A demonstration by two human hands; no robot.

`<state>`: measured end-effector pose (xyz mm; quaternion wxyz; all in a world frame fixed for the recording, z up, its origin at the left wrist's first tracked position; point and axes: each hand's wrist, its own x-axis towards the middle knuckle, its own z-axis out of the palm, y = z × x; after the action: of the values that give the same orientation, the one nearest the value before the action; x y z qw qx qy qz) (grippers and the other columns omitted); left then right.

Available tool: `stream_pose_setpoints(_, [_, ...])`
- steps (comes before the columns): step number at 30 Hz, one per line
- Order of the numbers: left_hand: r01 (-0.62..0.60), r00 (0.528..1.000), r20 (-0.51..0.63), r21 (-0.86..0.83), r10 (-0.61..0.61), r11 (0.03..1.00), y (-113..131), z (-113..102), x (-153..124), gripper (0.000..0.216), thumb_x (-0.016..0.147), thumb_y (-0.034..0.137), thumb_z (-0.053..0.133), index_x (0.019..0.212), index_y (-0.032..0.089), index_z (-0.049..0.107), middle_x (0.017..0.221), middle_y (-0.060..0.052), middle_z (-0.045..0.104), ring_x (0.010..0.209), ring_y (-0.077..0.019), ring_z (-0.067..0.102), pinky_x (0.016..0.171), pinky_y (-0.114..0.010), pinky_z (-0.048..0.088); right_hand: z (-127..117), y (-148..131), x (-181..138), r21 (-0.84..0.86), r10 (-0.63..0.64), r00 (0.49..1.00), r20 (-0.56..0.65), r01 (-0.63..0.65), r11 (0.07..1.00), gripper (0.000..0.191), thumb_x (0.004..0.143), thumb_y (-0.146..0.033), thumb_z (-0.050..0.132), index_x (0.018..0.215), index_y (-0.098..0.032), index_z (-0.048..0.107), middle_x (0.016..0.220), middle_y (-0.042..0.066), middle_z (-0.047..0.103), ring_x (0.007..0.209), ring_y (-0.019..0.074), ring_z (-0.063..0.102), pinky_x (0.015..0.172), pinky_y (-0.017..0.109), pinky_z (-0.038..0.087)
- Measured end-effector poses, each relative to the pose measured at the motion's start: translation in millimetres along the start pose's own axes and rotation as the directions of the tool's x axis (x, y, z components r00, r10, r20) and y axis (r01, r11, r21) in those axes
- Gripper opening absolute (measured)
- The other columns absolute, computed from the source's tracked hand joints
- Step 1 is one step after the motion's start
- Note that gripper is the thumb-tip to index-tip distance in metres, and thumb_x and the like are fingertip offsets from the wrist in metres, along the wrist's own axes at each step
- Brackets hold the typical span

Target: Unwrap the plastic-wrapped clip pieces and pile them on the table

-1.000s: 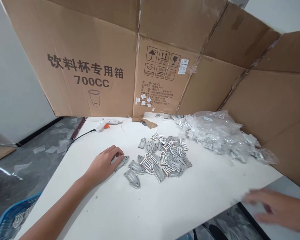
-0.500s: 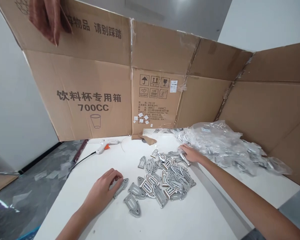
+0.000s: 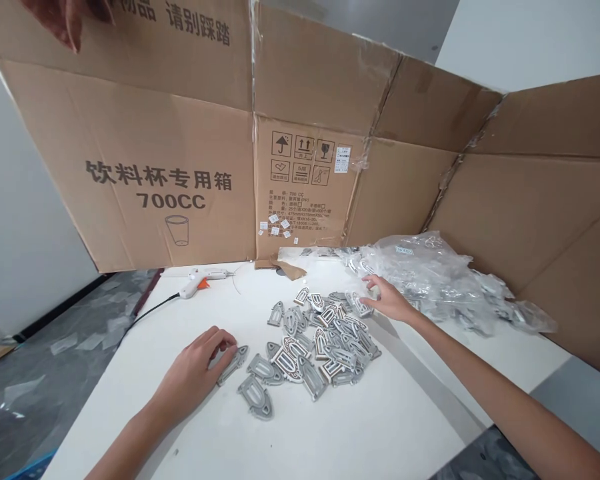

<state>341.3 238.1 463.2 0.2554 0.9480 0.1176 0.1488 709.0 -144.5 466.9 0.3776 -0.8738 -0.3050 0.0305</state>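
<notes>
While your left hand (image 3: 193, 377) lies palm down on the white table (image 3: 330, 433), its fingers curl onto one grey clip (image 3: 231, 365) at the near-left edge of the pile of clips (image 3: 325, 333) — whether they pinch it cannot be told. Your right hand (image 3: 391, 301) — open, fingers extended — touches a second clip (image 3: 361, 305) at the pile's far-right edge, just beside the plastic bags (image 3: 430, 273). The glue gun (image 3: 200, 280) lies well apart.

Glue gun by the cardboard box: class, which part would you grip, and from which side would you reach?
Probably the white handle of the glue gun, reached from above and the near left. It lies flat on the table, handle and cord trailing left, nozzle pointing right, so the left hand is nearer.
</notes>
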Motion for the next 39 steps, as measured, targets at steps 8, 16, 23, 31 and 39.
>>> stream_pose_setpoints(8, [0.011, 1.000, -0.005, 0.003, -0.011, 1.000, -2, 1, 1, 0.036, 0.108, 0.057, 0.050, 0.102, 0.030, 0.073, 0.101, -0.001, 0.073, 0.084, -0.0189, 0.070, 0.075, -0.030, 0.052, 19, -8, 0, -0.176, -0.158, 0.984, -0.078, 0.142, 0.974, 0.029, 0.094, -0.049, 0.061, 0.082, -0.024, 0.070, 0.082, 0.004, 0.076, 0.073, 0.0216, 0.063, 0.075, 0.034, 0.045])
stream_pose_setpoints(16, [0.008, 1.000, 0.016, 0.001, -0.008, 1.000, -1, 0, 0, 0.038, 0.110, 0.057, 0.047, 0.101, 0.028, 0.071, 0.102, -0.003, 0.072, 0.086, -0.0203, 0.069, 0.078, -0.032, 0.051, -17, -40, -9, -0.041, -0.210, 0.964, -0.164, 0.207, 0.978, 0.035, 0.099, -0.056, 0.058, 0.096, -0.024, 0.071, 0.075, 0.002, 0.069, 0.069, 0.0204, 0.060, 0.068, 0.032, 0.046])
stream_pose_setpoints(23, [-0.002, 1.000, -0.009, -0.003, 0.002, 1.000, 3, -1, -1, 0.036, 0.108, 0.054, 0.049, 0.097, 0.028, 0.071, 0.099, -0.003, 0.072, 0.083, -0.0204, 0.068, 0.076, -0.032, 0.051, -38, -56, -25, 0.002, -0.209, 0.949, -0.237, 0.215, 0.977, 0.043, 0.101, -0.058, 0.059, 0.126, -0.024, 0.067, 0.075, -0.001, 0.064, 0.066, 0.0193, 0.057, 0.067, 0.032, 0.048])
stream_pose_setpoints(31, [-0.003, 1.000, -0.002, -0.003, 0.003, 1.000, 2, -2, -1, 0.037, 0.108, 0.056, 0.048, 0.099, 0.028, 0.071, 0.099, -0.003, 0.072, 0.085, -0.0206, 0.069, 0.077, -0.032, 0.051, -50, -72, -35, -0.031, -0.197, 0.896, -0.398, 0.201, 0.979, 0.044, 0.102, -0.061, 0.055, 0.108, -0.023, 0.074, 0.074, 0.001, 0.061, 0.061, 0.0174, 0.051, 0.059, 0.030, 0.041])
stream_pose_setpoints(39, [-0.009, 1.000, -0.021, -0.029, 0.008, 1.000, 3, 0, -1, 0.039, 0.108, 0.057, 0.049, 0.099, 0.027, 0.073, 0.102, -0.004, 0.075, 0.089, -0.0218, 0.070, 0.078, -0.033, 0.052, -127, -43, -135, -0.288, -0.159, 0.957, -0.243, 0.086, 0.954, 0.036, 0.098, -0.064, 0.061, 0.108, -0.030, 0.070, 0.077, 0.002, 0.062, 0.061, 0.0219, 0.054, 0.059, 0.036, 0.047])
